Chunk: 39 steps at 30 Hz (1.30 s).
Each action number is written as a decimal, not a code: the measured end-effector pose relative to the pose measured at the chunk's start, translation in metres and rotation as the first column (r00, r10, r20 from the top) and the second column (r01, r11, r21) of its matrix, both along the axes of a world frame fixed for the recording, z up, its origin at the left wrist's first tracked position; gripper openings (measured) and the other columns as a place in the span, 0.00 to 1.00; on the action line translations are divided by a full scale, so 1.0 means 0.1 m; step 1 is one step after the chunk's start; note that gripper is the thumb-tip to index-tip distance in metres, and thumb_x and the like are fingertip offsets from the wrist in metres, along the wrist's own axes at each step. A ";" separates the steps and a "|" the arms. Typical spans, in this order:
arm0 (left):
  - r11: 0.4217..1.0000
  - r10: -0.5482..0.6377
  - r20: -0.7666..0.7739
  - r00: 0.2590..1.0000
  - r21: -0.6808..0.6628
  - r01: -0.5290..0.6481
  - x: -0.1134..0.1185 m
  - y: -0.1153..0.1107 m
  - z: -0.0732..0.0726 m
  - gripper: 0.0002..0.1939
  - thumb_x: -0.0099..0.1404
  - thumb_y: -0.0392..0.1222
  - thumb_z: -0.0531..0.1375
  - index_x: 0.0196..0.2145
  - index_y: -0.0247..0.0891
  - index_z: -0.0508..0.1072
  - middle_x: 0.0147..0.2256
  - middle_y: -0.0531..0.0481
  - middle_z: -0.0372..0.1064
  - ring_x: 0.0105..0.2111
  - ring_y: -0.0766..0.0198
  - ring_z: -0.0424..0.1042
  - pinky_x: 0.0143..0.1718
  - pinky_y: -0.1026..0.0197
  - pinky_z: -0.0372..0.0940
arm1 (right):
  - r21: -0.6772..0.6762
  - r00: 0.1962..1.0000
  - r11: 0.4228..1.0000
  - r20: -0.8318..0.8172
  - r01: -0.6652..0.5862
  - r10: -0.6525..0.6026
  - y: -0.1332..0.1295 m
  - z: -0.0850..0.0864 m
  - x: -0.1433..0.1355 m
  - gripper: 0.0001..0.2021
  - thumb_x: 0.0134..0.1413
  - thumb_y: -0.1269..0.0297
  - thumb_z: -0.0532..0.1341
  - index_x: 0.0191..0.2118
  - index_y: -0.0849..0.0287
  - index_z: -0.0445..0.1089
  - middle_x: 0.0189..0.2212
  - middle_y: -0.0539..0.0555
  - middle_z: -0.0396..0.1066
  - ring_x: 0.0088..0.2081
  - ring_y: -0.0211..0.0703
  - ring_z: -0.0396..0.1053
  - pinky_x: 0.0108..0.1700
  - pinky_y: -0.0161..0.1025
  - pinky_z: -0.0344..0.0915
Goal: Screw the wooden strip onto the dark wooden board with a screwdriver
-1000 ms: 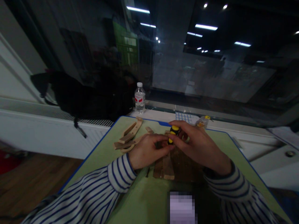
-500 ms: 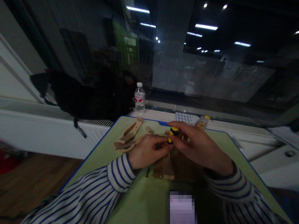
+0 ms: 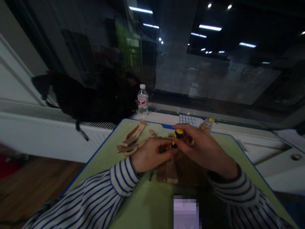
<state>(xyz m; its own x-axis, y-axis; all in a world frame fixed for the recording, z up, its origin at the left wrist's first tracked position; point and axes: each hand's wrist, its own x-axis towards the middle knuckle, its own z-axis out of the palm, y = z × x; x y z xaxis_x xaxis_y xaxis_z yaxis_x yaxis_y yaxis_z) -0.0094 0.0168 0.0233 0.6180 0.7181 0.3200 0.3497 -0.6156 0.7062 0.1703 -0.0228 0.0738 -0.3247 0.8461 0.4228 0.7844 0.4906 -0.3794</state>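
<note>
My right hand [image 3: 205, 148] grips a screwdriver by its short yellow-and-black handle [image 3: 178, 134], which stands nearly upright. Thumb and forefinger of my left hand [image 3: 150, 153] close around the lower end of the screwdriver; the shaft and tip are hidden there. Beneath both hands a pale wooden strip [image 3: 172, 173] lies on a dark brown board [image 3: 190, 173]. A small dark screw-like piece [image 3: 151, 176] rests on the table just left of the board.
Several shaped wooden pieces [image 3: 130, 140] lie at the table's back left. The green table [image 3: 105, 168] has a blue edge. Behind it stand a water bottle [image 3: 143, 101] and a clear bag [image 3: 206, 124]. A black bag [image 3: 95, 100] sits on the sill. A blurred pale rectangle [image 3: 186, 211] is at the front.
The screwdriver handle has shifted and tilted very slightly to the right, and the fingers of my right hand moved with it. My left hand has stayed almost still.
</note>
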 end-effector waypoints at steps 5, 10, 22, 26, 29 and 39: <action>1.000 0.010 0.048 0.999 -0.002 -0.009 -0.01 0.01 0.01 0.12 0.63 0.46 0.58 0.34 0.36 0.77 0.28 0.53 0.73 0.28 0.67 0.69 0.31 0.66 0.60 | 0.027 1.000 0.999 -0.004 -0.027 0.028 0.00 -0.01 0.01 0.18 0.57 0.63 0.58 0.53 0.54 0.64 0.34 0.50 0.75 0.31 0.39 0.72 0.33 0.36 0.65; 1.000 -0.020 0.036 0.999 0.011 0.020 -0.01 0.02 -0.02 0.11 0.65 0.43 0.56 0.39 0.38 0.77 0.30 0.54 0.74 0.30 0.67 0.70 0.33 0.65 0.60 | 0.024 0.995 0.995 -0.015 -0.093 0.094 -0.01 0.00 0.01 0.20 0.57 0.67 0.58 0.55 0.56 0.62 0.39 0.51 0.75 0.34 0.38 0.72 0.37 0.37 0.66; 0.999 -0.053 0.011 0.999 -0.008 0.053 0.01 0.03 -0.06 0.12 0.64 0.40 0.53 0.38 0.37 0.76 0.28 0.54 0.72 0.28 0.68 0.68 0.31 0.65 0.60 | 0.035 0.997 0.997 0.008 -0.071 0.071 0.00 -0.02 0.00 0.16 0.58 0.64 0.57 0.52 0.55 0.64 0.37 0.51 0.75 0.31 0.38 0.72 0.34 0.37 0.66; 0.997 -0.062 0.010 0.998 -0.041 0.062 0.01 0.02 -0.05 0.12 0.65 0.40 0.52 0.37 0.36 0.75 0.29 0.54 0.72 0.29 0.68 0.68 0.32 0.65 0.60 | 0.048 0.998 0.997 0.010 -0.055 0.055 0.01 -0.03 0.01 0.16 0.58 0.64 0.57 0.53 0.54 0.64 0.41 0.52 0.75 0.36 0.41 0.73 0.38 0.38 0.67; 0.999 -0.030 0.011 0.999 -0.026 0.030 0.00 0.01 -0.03 0.11 0.64 0.41 0.54 0.37 0.37 0.75 0.29 0.55 0.72 0.29 0.68 0.68 0.32 0.66 0.60 | 0.045 0.999 0.998 0.016 -0.050 0.050 0.01 -0.03 0.01 0.17 0.58 0.64 0.57 0.53 0.55 0.64 0.42 0.52 0.75 0.39 0.41 0.73 0.40 0.39 0.67; 1.000 -0.020 0.031 0.999 0.012 0.020 -0.01 0.03 -0.05 0.12 0.65 0.46 0.57 0.39 0.39 0.76 0.30 0.54 0.74 0.30 0.67 0.70 0.32 0.65 0.60 | 0.011 0.996 0.996 -0.007 -0.088 0.088 -0.02 0.00 0.01 0.21 0.57 0.64 0.58 0.57 0.54 0.61 0.44 0.51 0.74 0.39 0.40 0.73 0.41 0.38 0.67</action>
<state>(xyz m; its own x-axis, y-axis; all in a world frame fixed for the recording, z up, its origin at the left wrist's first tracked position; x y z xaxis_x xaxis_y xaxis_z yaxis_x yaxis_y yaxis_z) -0.0101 0.0201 0.0181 0.6217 0.7020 0.3475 0.3155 -0.6305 0.7092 0.1717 -0.0248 0.0739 -0.3944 0.8100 0.4340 0.7356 0.5614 -0.3792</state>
